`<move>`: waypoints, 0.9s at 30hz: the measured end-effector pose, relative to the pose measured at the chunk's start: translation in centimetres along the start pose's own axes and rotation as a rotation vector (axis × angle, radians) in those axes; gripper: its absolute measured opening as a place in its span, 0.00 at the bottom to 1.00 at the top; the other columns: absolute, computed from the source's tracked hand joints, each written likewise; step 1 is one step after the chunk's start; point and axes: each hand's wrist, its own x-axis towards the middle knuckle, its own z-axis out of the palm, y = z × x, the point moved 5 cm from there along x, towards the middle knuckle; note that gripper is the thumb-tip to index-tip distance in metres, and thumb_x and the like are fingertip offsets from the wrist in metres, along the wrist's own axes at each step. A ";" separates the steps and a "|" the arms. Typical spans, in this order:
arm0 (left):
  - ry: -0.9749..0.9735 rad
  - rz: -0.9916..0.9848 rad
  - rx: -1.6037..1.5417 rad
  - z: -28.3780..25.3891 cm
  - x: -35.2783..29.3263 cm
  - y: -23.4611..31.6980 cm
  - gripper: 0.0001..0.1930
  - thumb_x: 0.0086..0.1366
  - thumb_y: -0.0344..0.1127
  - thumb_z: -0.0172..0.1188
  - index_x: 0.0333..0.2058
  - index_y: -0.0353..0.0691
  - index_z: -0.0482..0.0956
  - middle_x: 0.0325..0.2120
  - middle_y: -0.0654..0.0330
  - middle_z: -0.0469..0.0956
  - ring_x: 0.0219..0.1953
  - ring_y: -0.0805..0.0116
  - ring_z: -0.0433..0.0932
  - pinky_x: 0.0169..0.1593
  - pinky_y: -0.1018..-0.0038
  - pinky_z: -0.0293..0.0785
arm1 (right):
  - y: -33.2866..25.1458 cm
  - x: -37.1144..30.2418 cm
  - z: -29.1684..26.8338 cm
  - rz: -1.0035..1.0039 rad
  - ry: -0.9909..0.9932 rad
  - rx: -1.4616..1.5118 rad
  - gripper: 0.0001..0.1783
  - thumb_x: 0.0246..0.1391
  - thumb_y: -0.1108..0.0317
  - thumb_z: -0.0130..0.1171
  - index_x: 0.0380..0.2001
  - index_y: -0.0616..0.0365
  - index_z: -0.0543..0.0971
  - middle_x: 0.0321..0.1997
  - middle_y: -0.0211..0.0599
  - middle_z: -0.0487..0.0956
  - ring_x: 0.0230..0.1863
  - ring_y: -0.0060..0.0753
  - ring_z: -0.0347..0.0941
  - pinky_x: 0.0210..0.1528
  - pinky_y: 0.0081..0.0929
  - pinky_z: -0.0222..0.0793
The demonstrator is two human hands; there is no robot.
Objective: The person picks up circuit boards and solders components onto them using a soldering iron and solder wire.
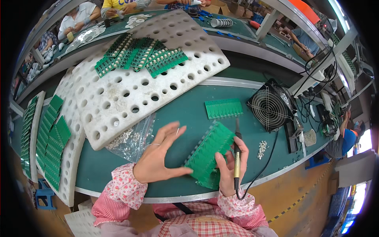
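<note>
My right hand (228,173) is wrapped round a soldering iron (237,165) with a gold-coloured handle, its dark tip pointing away from me. The thumb of that hand also lies against a green circuit board panel (211,144), which is tilted in front of me. Part of another green panel (209,181) shows beneath its near end. My left hand (158,158) is open, fingers spread, with the thumb tip at the panel's left edge; whether it touches cannot be made out. Farther off, a separate green panel (224,108) lies flat on the green table mat (185,106).
A large white foam board (130,102) with round holes bears stacked circuit boards (140,55). More panels (51,142) lean at the left. A plastic bag (134,138) holds small white parts; a loose pile (262,150) lies right, near a fan (269,108) and the iron's cord (263,170).
</note>
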 end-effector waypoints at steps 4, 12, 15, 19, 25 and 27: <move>-0.211 -0.312 -0.757 3.3 -1.0 -2.4 0.25 0.61 0.28 0.62 0.56 0.34 0.67 0.47 0.56 0.73 0.44 0.74 0.76 0.48 0.77 0.72 | -0.3 0.1 0.2 -0.100 0.050 0.033 0.34 0.48 0.85 0.60 0.57 0.65 0.59 0.51 0.41 0.64 0.46 0.28 0.69 0.48 0.23 0.70; -0.214 -0.389 -0.951 3.4 -1.0 -3.0 0.19 0.65 0.25 0.56 0.55 0.32 0.68 0.39 0.63 0.74 0.42 0.79 0.74 0.45 0.82 0.71 | 0.6 0.2 0.4 -0.099 0.050 0.000 0.34 0.48 0.84 0.61 0.57 0.65 0.60 0.52 0.42 0.64 0.48 0.28 0.67 0.51 0.25 0.67; -0.229 -0.419 -0.953 3.3 -1.0 -3.2 0.19 0.65 0.26 0.56 0.55 0.32 0.69 0.39 0.64 0.74 0.41 0.80 0.74 0.45 0.83 0.71 | 0.6 0.2 0.5 -0.089 0.041 -0.007 0.34 0.48 0.83 0.62 0.57 0.64 0.60 0.53 0.41 0.65 0.49 0.26 0.66 0.51 0.24 0.66; -0.237 -0.447 -0.956 3.4 -1.1 -3.4 0.19 0.65 0.26 0.56 0.54 0.33 0.69 0.39 0.65 0.74 0.40 0.81 0.73 0.45 0.83 0.71 | 1.1 0.2 0.1 -0.108 0.039 -0.105 0.34 0.48 0.83 0.63 0.57 0.64 0.60 0.52 0.40 0.65 0.49 0.26 0.66 0.51 0.24 0.66; -0.232 -0.451 -0.968 3.5 -1.1 -3.5 0.19 0.64 0.25 0.57 0.53 0.33 0.70 0.38 0.65 0.73 0.40 0.81 0.73 0.45 0.83 0.70 | 0.9 0.0 0.6 -0.089 0.016 -0.011 0.33 0.48 0.83 0.62 0.57 0.64 0.60 0.52 0.42 0.66 0.48 0.27 0.68 0.49 0.23 0.69; -0.230 -0.440 -0.958 3.5 -1.2 -3.6 0.18 0.64 0.25 0.57 0.53 0.33 0.70 0.38 0.65 0.73 0.41 0.81 0.73 0.44 0.83 0.70 | 0.7 0.0 0.8 -0.074 -0.004 0.014 0.32 0.50 0.84 0.59 0.57 0.64 0.59 0.52 0.43 0.66 0.50 0.28 0.69 0.48 0.23 0.73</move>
